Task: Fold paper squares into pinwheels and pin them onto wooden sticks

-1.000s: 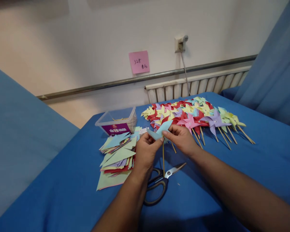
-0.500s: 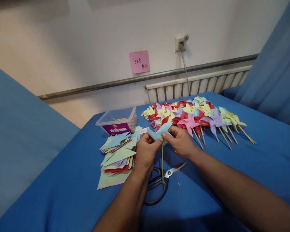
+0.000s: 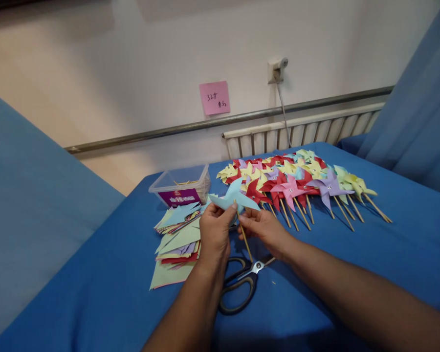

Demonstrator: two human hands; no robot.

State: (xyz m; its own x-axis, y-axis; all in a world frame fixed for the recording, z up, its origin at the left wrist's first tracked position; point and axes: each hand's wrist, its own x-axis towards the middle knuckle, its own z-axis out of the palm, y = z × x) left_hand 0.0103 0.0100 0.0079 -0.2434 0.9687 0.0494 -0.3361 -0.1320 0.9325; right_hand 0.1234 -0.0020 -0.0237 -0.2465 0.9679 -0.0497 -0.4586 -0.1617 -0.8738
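pinching firmly: my left hand (image 3: pixel 216 232) has thumb and fingers pressed on the light blue pinwheel (image 3: pixel 228 199), at the top of its stick (image 3: pixel 245 238). my right hand (image 3: pixel 266 231) has its fingers curled just beside that stick; i cannot tell whether they press on it. pinwheel raised over the cloth, between my hands and above the scissors, its stick slanting down toward me.

surroundings, by size: pale wall (image 3: pixel 150 68) at the back. blue cloth (image 3: pixel 113 293) under all the work. light blue curtain (image 3: pixel 407 107) on the right. white radiator (image 3: pixel 300 129) against the wall, below a metal rail (image 3: pixel 190 129). many coloured pinwheels (image 3: pixel 290 189) lying in rows, sticks toward me. paper stack (image 3: pixel 178 239) left of my left hand, mixed colours. clear plastic box (image 3: pixel 205 188) behind the stack, thin sticks inside. scissors (image 3: pixel 257 267) below my hands, dark handles nearest me, blades partly hidden. pink note (image 3: pixel 214 98) on the wall, handwritten. socket (image 3: pixel 276 72) to its right, plug fitted. smallest item: one pale scrap (image 3: pixel 274 282) right of the scissors.
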